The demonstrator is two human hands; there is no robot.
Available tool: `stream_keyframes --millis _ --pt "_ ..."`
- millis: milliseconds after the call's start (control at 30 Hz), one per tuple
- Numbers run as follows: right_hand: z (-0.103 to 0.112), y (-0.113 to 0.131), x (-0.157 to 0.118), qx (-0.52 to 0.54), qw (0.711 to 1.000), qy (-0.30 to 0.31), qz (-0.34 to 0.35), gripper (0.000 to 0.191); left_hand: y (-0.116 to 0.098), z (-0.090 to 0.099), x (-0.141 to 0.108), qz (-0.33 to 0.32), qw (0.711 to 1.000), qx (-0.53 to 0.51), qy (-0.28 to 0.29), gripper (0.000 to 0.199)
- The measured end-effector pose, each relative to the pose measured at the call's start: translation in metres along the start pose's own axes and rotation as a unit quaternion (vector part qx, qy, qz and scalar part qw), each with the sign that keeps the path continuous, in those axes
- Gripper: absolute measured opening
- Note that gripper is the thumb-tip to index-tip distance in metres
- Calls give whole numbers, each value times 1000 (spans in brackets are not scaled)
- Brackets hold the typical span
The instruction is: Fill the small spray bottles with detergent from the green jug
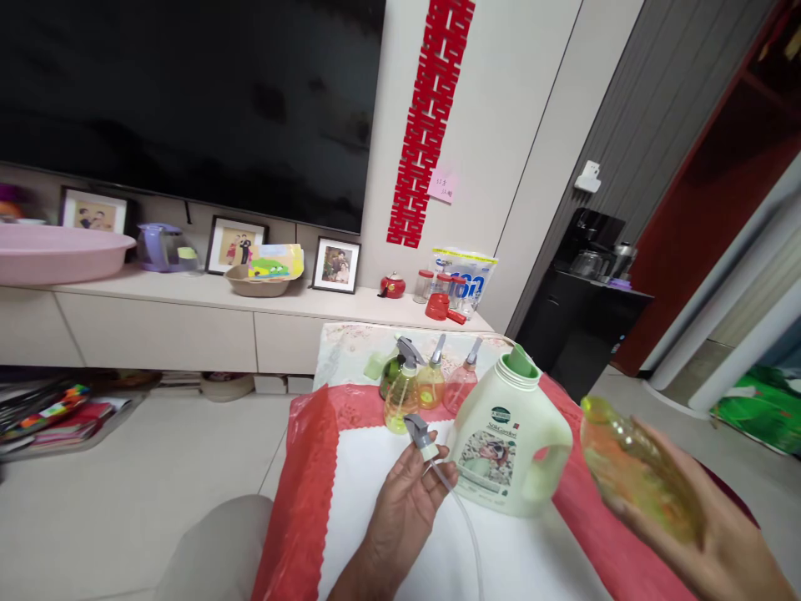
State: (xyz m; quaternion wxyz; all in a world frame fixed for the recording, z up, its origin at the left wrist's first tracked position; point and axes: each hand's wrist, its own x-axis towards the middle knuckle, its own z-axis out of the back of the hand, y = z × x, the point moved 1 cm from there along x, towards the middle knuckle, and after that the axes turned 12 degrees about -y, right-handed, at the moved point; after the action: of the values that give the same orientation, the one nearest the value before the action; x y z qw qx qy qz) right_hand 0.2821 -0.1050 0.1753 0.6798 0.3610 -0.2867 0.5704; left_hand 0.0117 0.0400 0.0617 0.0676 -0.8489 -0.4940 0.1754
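Near the front of the table my left hand (410,505) pinches a grey and white spray head (420,436), its clear dip tube (466,522) curving down over the white cloth. Off to the right, my right hand (719,522) is wrapped round a see-through yellowish bottle (642,476), which is tilted and slightly blurred; its base is hidden by the hand. Between my hands stands a large pale green detergent jug (510,438) with a green piece in its mouth. Behind the left hand are several small spray bottles (430,384) holding yellow, orange and pink liquid.
The table has a red cover (300,501) and a white cloth (363,501). A low cabinet (156,325) behind holds photo frames, a basket (259,282), jars and a pink basin (62,253). My knee (216,551) shows at lower left.
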Motion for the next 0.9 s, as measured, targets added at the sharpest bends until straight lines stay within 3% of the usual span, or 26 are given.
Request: stream_keyframes --millis 100,233,567,900 --pt "-1 12 52 -16 996 -13 88 73 -1 3 3 3 1000 1 -19 26" --pt "-7 13 90 -49 986 6 158 70 -1 4 6 7 1000 2 -29 21" --pt "-6 19 127 -101 950 72 287 61 1 2 5 18 998 2 -53 16" --pt "-4 31 159 -120 921 110 354 60 3 5 5 21 999 -3 -45 16"
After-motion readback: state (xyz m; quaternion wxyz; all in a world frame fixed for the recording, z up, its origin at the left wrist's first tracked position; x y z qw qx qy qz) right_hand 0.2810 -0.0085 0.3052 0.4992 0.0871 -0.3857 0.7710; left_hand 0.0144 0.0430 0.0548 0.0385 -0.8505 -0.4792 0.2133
